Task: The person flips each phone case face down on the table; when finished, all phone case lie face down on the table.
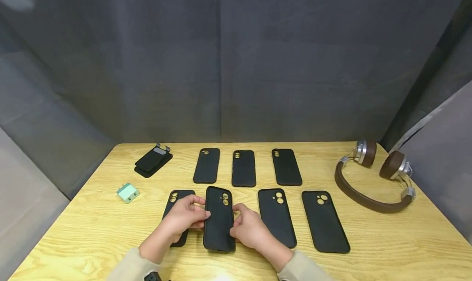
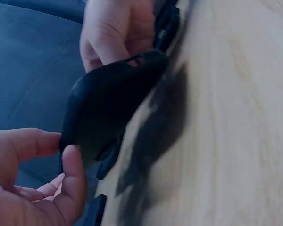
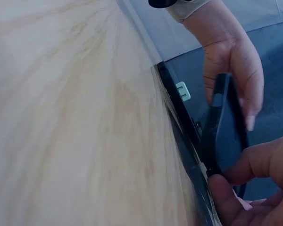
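Black phone case [image 1: 219, 219] between both hands, left hand [image 1: 183, 216] and right hand [image 1: 248, 229] pinching its edges

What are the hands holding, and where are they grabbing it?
Both hands hold one black phone case by its long sides: the left hand on its left edge, the right hand on its right edge.

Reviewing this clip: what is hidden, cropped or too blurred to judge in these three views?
- Head view: the black phone case under the left hand is mostly covered; only its camera end shows.
- Left wrist view: the held black silicone phone case is blurred; whether it touches the wooden table is unclear.
- Right wrist view: the right hand is cut off by the frame edge.
- Head view: the small mint-green charger is too small for detail.
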Tool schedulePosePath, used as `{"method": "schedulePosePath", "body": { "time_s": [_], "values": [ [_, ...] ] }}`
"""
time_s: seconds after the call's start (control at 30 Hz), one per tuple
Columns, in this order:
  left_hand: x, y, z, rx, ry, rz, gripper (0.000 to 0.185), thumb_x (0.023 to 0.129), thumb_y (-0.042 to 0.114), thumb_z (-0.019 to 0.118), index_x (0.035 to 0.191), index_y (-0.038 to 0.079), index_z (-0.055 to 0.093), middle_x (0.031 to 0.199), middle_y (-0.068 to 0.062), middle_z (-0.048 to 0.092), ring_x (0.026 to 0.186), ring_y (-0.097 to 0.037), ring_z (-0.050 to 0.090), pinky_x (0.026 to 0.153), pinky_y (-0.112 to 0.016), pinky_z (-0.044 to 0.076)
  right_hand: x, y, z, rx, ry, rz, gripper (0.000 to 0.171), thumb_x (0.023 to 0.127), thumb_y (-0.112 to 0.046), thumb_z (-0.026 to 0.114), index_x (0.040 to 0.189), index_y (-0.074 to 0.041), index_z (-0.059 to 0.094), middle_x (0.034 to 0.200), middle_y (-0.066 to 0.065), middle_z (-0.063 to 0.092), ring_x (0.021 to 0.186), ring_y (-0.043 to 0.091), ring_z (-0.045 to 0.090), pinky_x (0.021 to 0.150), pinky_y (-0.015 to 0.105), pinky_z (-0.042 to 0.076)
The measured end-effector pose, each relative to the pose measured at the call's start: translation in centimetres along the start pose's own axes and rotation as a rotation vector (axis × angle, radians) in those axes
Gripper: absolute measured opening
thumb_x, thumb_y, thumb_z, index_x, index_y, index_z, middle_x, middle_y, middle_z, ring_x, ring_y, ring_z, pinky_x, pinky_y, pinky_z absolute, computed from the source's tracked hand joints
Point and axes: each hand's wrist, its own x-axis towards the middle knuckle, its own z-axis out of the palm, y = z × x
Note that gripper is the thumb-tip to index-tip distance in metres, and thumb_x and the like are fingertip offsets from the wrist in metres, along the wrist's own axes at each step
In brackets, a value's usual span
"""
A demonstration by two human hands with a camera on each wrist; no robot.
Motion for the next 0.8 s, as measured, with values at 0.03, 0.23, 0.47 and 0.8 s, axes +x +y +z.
{"method": "schedulePosePath", "body": {
  "time_s": [0.03, 0.23, 0.47, 0.8],
  "values": [
    [-0.2, 0.1, -0.1, -0.018, -0.002, 0.005, 0.04, 0.083, 0.004, 0.066, 0.115, -0.007, 0.045, 0.074, -0.005, 0.059, 0.057, -0.01, 0.057, 0.058, -0.026, 0.052, 0.1, 0.0, 0.2, 0.009, -0.004, -0.005, 0.055, 0.068, 0.008, 0.061, 0.121, 0.009, 0.047, 0.065, 0.002, 0.054, 0.05, 0.012, 0.052, 0.048, 0.026, 0.043],
    [-1.0, 0.9, -0.5, -0.096, 0.023, -0.012, 0.037, 0.082, 0.005, 0.066, 0.109, -0.002, 0.042, 0.068, 0.0, 0.055, 0.055, -0.009, 0.053, 0.058, -0.025, 0.05, 0.5, -0.4, 1.6, 0.085, -0.038, -0.019, 0.055, 0.068, 0.009, 0.06, 0.121, 0.01, 0.047, 0.067, 0.003, 0.053, 0.051, 0.012, 0.052, 0.048, 0.025, 0.046],
    [-1.0, 1.1, -0.6, -0.163, 0.027, -0.012, 0.041, 0.082, 0.006, 0.064, 0.113, -0.002, 0.038, 0.069, 0.001, 0.053, 0.054, -0.008, 0.05, 0.058, -0.024, 0.048, 0.7, -0.9, 3.0, 0.158, -0.073, -0.025, 0.054, 0.068, 0.009, 0.06, 0.121, 0.01, 0.048, 0.068, 0.005, 0.053, 0.053, 0.013, 0.054, 0.048, 0.026, 0.048],
    [-1.0, 0.9, -0.1, -0.179, 0.002, 0.014, 0.043, 0.081, 0.004, 0.063, 0.115, -0.001, 0.037, 0.067, 0.003, 0.053, 0.053, -0.008, 0.049, 0.057, -0.024, 0.046, 1.0, -1.0, 3.7, 0.079, -0.092, -0.007, 0.058, 0.068, 0.004, 0.065, 0.123, 0.01, 0.048, 0.065, 0.003, 0.056, 0.052, 0.014, 0.052, 0.047, 0.024, 0.04]
  ]
}}
